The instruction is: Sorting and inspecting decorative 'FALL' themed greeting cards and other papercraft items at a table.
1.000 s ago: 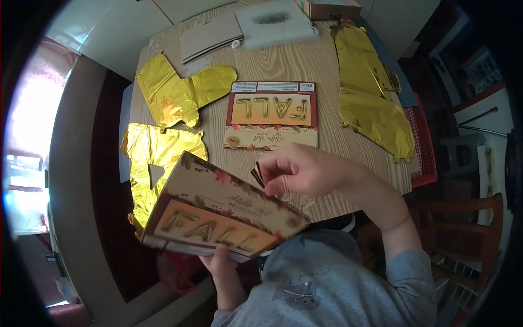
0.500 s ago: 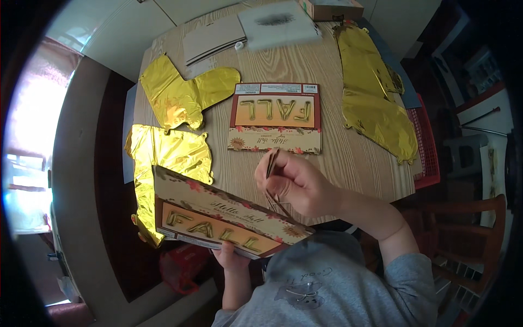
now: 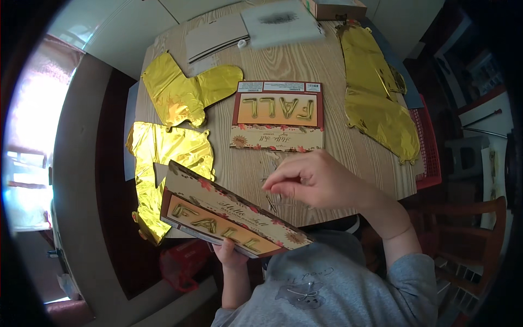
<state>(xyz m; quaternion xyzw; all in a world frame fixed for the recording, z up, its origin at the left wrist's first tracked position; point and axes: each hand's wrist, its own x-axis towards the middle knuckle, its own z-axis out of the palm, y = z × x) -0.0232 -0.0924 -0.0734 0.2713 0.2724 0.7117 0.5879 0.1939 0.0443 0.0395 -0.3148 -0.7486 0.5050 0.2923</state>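
Note:
My left hand (image 3: 231, 255) grips the lower edge of a printed card (image 3: 218, 220), thumb on its front. The card is tilted, with pictures of gold balloon letters on orange and a leaf-patterned band. Just above the card's right half is my right hand (image 3: 310, 180), thumb and fingers drawn together in a pinch; anything between them is hidden. A matching printed card (image 3: 278, 111) lies upside down to me on the wooden table (image 3: 348, 188). Small thin scraps (image 3: 274, 159) rest on the wood beside my right fingers.
Flat gold foil balloons lie at the left, one (image 3: 177, 92) above another (image 3: 174, 152); more gold foil (image 3: 376, 87) is at the right edge. Stacked grey boards (image 3: 217, 38), a white sheet (image 3: 283, 32) and a cardboard box (image 3: 338, 10) stand at the back. A red basket (image 3: 427, 141) sits beyond the right edge.
The thin brown strips that stood up from my right fingers no longer show there, and scraps now lie on the table. My right hand has turned palm-down; the held card has tilted more steeply.

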